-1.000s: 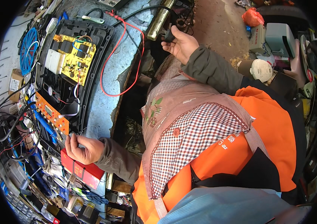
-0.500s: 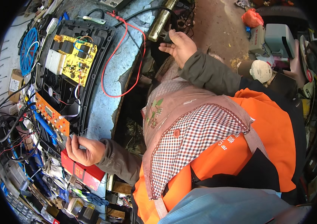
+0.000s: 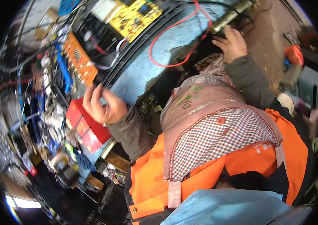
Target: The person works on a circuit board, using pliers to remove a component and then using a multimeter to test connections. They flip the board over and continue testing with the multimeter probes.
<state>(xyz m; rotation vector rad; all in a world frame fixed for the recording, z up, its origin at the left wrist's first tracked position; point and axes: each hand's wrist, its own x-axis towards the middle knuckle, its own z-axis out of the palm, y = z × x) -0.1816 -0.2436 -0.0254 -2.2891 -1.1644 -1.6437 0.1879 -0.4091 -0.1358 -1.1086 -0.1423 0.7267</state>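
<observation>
My left hand [image 3: 104, 107] hovers over the red box [image 3: 86, 125], its fingers loosely curled and apart, with nothing visible in them. Its fingertips are close to the lower end of the orange circuit board [image 3: 79, 58]; whether they touch it I cannot tell. A yellow circuit board [image 3: 134, 20] with a pale heatsink lies in the black housing [image 3: 129, 48] beyond it. At the far right of the bench, my right hand [image 3: 234, 44] has its fingers apart beside a worn metal bar [image 3: 232, 17]. A red cable [image 3: 155, 41] loops between the housing and that hand.
The pale blue bench top [image 3: 131, 82] has a chipped edge. Tangled wires, blue tubes [image 3: 63, 67] and small tools crowd the left side. On the right stand a grey box [image 3: 310, 88] and an orange-red plastic bag [image 3: 294, 55].
The view has swung left and downward, so the bench items sit higher and farther right, with some blur. Both hands keep nearly the same places over the bench.
</observation>
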